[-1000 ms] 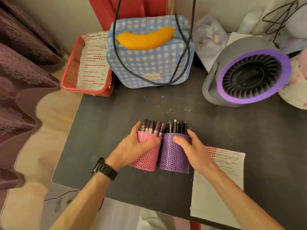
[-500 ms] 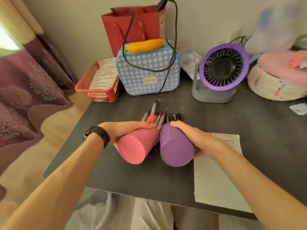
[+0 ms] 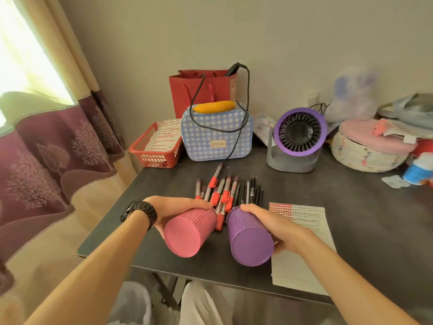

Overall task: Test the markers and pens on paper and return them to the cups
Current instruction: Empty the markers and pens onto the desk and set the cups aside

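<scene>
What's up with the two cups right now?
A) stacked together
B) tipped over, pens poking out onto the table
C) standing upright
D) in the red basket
B: the left hand holds the pink cup and the right hand the purple cup, bottoms toward the camera, with markers and pens lying on the table at their mouths.

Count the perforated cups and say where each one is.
2. The pink cup lies tipped in the left hand, mouth toward the markers; the purple cup, tipped likewise, is in the right hand just right of it. No other cup shows.
</scene>
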Tool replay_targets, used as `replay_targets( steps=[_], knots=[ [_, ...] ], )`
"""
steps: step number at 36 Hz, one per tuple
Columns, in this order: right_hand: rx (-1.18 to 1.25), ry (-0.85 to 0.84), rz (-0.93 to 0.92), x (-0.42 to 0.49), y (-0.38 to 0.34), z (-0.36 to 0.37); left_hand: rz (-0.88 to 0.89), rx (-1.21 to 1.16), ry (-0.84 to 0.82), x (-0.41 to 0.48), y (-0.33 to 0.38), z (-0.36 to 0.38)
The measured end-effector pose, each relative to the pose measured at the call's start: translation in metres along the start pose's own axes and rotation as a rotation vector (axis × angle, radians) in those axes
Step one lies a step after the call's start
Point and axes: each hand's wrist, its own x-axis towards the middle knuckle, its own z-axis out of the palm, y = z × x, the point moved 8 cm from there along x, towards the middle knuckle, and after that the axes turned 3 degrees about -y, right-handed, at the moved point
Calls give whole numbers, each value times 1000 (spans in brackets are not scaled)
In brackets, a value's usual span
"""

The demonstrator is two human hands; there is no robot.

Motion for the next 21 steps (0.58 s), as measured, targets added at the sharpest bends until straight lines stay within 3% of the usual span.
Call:
replay_targets(
  steps=[8,14,21],
  knots=[
    [33,31,-20,-1,-9,1,55,-106,39,9,-8,1],
    [-82,75,-46,-12,-6,-9,44,-149,42,14,-20,-14],
    [5,40,-37,-19,-1,-7,69,-289,51,22,-31,-24]
  ],
)
